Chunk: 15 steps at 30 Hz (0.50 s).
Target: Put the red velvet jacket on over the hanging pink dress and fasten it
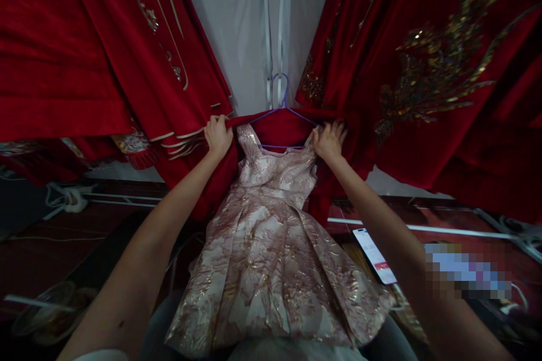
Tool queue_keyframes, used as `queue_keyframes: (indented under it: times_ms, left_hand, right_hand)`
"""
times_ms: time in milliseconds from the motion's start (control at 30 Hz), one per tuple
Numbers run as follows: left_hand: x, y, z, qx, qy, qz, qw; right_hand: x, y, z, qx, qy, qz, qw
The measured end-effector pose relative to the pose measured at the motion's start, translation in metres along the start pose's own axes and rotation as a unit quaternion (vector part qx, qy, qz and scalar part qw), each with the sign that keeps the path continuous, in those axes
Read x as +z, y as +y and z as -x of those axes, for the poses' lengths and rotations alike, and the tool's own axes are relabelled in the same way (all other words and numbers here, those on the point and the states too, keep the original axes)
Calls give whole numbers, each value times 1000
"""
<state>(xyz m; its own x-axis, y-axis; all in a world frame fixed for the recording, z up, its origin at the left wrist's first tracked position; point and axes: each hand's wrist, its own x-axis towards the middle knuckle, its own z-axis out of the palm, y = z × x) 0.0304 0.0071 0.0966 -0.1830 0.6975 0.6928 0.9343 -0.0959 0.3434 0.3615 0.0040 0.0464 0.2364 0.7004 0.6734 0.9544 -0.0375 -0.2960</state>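
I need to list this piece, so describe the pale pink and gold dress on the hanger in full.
The dress is sleeveless, of pale pink brocade-like cloth with shiny gold floral pattern, a fitted bodice, wide straps and a flared, pleated skirt. It hangs front out on a thin purple hanger before a red garment. The left hand clenches red cloth beside one strap; the right hand touches the other strap.

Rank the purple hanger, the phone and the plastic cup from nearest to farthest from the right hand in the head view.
1. The purple hanger, just up and left of the right hand.
2. The phone, below, beside the forearm.
3. The plastic cup, far lower left.
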Motion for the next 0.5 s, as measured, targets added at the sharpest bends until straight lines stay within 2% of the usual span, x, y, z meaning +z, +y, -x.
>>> queue_keyframes:
  times_ms: [133, 233, 333, 367, 433, 500]
  left_hand:
    - [19, -10, -5, -128, -85, 106, 982]
    - [30, -20, -12, -148, -117, 240, 952]
    - [29, -29, -17, -193, -121, 296, 928]
    - [26, -32, -19, -223, -141, 297, 918]
    - [19, -37, -22, -274, -220, 285, 892]
    - [12, -43, -24, -267, -295, 250, 883]
  right_hand:
    - [8, 14, -9, -18, -1, 39, 999]
    - [6, 22, -18, -41, -17, 31, 999]
    - [-8, 32, -31, -61, -88, -23, 994]
    - [-14, 36, -37, -54, -124, -48, 990]
    - [-25, 44, -48, -8, -185, -92, 978]
    - [-32, 53, -58, 60, -228, -125, 964]
